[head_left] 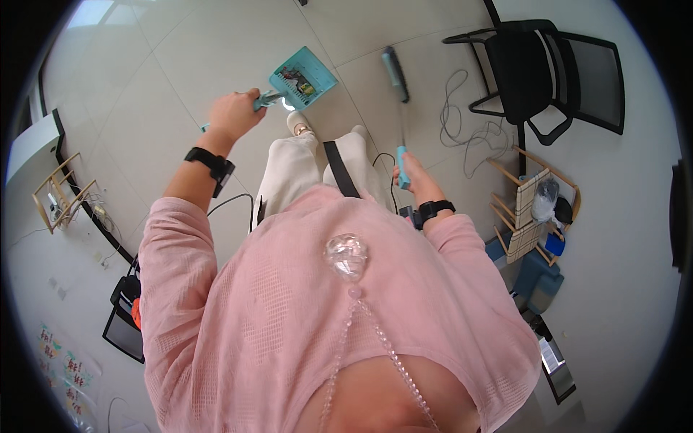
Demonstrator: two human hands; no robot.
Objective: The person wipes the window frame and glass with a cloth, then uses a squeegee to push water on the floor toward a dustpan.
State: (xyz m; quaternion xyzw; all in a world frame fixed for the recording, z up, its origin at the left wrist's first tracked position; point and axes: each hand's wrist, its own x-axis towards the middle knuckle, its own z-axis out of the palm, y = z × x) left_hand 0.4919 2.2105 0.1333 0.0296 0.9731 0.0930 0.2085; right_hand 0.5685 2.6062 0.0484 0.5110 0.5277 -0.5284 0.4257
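Observation:
My left hand (pixel 238 115) is closed around the upper handle of a teal long-handled dustpan (pixel 324 81), whose pan lies ahead of my left foot. Inside the pan is a small heap of mixed debris (pixel 299 82), beside a row of comb teeth. In my right hand (pixel 416 172) is the light-blue grip of a long-handled broom (pixel 398 76). The broom's dark-bristled head points away from me, to the right of the dustpan. It looks slightly blurred, and I cannot tell whether the bristles touch the floor.
A black mesh-backed chair (pixel 520 76) stands at the right on the tiled floor (pixel 216 43). Near it lies a loose grey cable (pixel 460 124). Wooden-framed chairs (pixel 533 200) holding bags are lower right. On the left are a wooden rack (pixel 59 197) and tangled wires.

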